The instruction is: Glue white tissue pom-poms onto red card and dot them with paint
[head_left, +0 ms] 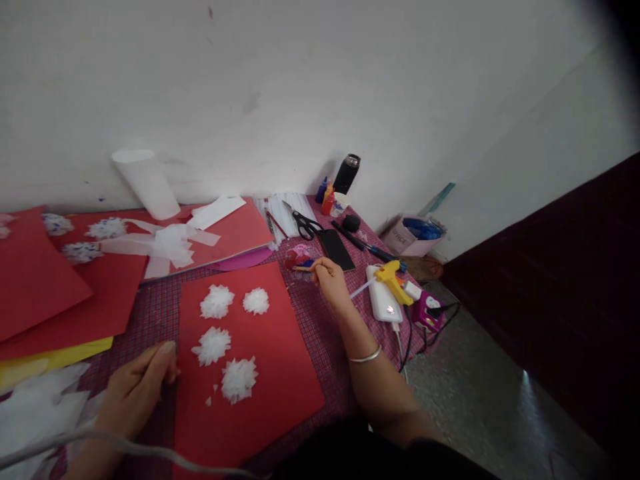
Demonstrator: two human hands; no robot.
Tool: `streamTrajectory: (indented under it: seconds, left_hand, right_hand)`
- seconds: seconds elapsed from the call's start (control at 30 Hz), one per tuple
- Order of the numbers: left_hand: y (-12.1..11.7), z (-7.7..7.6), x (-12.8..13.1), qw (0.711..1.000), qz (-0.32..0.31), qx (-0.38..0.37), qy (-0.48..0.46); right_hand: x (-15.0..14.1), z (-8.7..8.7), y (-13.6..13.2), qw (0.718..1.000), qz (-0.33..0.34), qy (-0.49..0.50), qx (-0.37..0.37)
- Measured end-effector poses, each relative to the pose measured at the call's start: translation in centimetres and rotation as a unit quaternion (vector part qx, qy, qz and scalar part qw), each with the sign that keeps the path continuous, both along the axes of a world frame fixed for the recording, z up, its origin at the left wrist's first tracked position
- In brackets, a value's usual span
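Observation:
My right hand (330, 280) pinches a thin tan stick (303, 268), its tip over a small patch of red, pink and blue paint (299, 256). A red sheet (280, 373) lies in front of me, bearing several ruffled white paper flowers (239, 380) and a few tiny white scraps (209, 401). At the sheet's left edge rests my left hand (143, 380), its fingers curled closed; whether anything is inside them is hidden.
Scissors (303, 223), a black phone (337, 249) and paint bottles (328, 200) lie beyond my right hand. A yellow glue gun (394, 281) rests on a white power bank (384, 303). White strips (170, 243) and blue-flecked flowers (107, 228) sit left. A pale cable (125, 443) crosses low.

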State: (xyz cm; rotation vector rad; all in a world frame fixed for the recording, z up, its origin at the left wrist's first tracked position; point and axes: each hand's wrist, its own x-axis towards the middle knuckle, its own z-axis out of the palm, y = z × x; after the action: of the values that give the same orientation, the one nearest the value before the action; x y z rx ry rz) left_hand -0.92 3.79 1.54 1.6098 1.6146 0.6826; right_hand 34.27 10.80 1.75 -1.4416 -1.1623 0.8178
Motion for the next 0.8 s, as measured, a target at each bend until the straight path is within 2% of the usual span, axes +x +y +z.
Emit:
streamTrajectory:
  seconds: [0.1, 0.27, 0.4, 0.53, 0.8]
  left_hand:
    - [-0.1, 0.4, 0.3, 1.0, 0.016, -0.006, 0.0]
    - [-0.1, 1.0, 0.8, 1.0, 0.024, 0.012, 0.009]
    - [-0.2, 1.0, 0.8, 0.999, 0.009, 0.039, 0.01]
    - [-0.4, 0.8, 0.8, 0.999, 0.022, 0.047, 0.01]
    - [-0.5, -0.3, 0.7, 0.998, 0.027, 0.052, -0.017]
  right_hand:
    - [0.1, -0.2, 0.0, 1.0, -0.015, -0.006, 0.008]
    - [-0.4, -0.4, 0.2, 1.0, 0.01, 0.003, 0.009]
    - [-0.5, 0.1, 0.0, 0.999, 0.021, 0.03, 0.018]
    - [-1.3, 0.6, -0.7, 0.997, 0.032, 0.063, 0.039]
    - [-6.3, 0.2, -2.8, 0.982, 0.174, 0.07, 0.005]
